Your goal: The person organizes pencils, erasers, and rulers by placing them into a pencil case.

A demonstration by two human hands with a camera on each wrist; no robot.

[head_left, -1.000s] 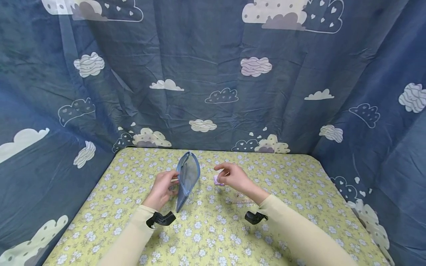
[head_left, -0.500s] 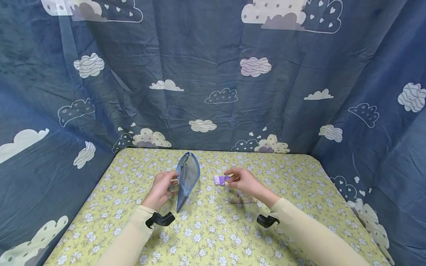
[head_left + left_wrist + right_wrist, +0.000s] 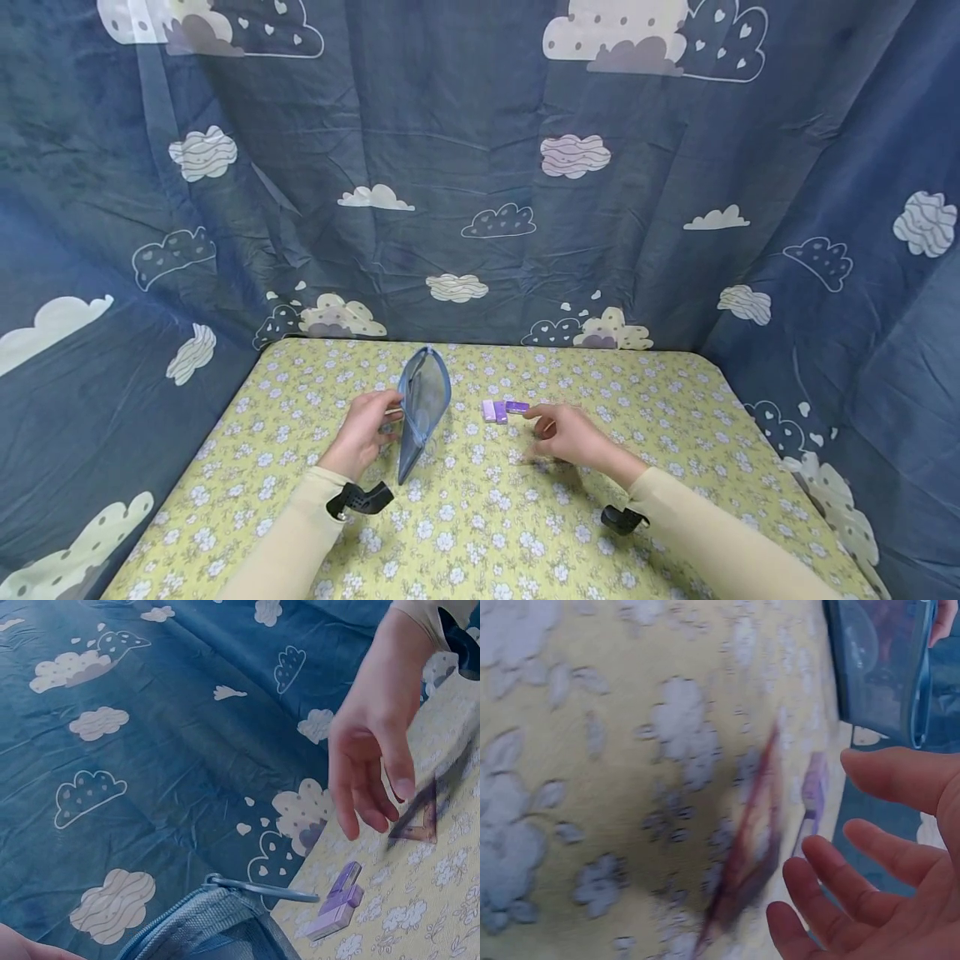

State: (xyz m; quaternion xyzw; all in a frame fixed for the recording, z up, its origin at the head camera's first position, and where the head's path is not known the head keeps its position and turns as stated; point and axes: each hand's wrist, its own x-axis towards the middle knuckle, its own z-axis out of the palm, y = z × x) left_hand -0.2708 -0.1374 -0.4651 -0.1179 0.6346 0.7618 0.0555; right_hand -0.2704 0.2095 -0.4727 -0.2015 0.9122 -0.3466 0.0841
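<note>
So, our left hand [image 3: 366, 427] pinches the pouch [image 3: 428, 400], our right hand [image 3: 572, 435] hangs spread; we'd go slow, not nudging the blocks [image 3: 501, 412] at its ten o'clock.

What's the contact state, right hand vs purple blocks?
Apart: the left wrist view shows a strip of floral tablecloth between the right hand and the purple blocks.

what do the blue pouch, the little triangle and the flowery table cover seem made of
Blue pouch: translucent film or fine mesh, with matte, woven-looking edging; shapes show through its side. Little triangle: probably thin plastic, finish unclear, judging by its flat, straight-edged frame. Table cover: apparently matte fabric, since a weave-like grain shows.
</note>
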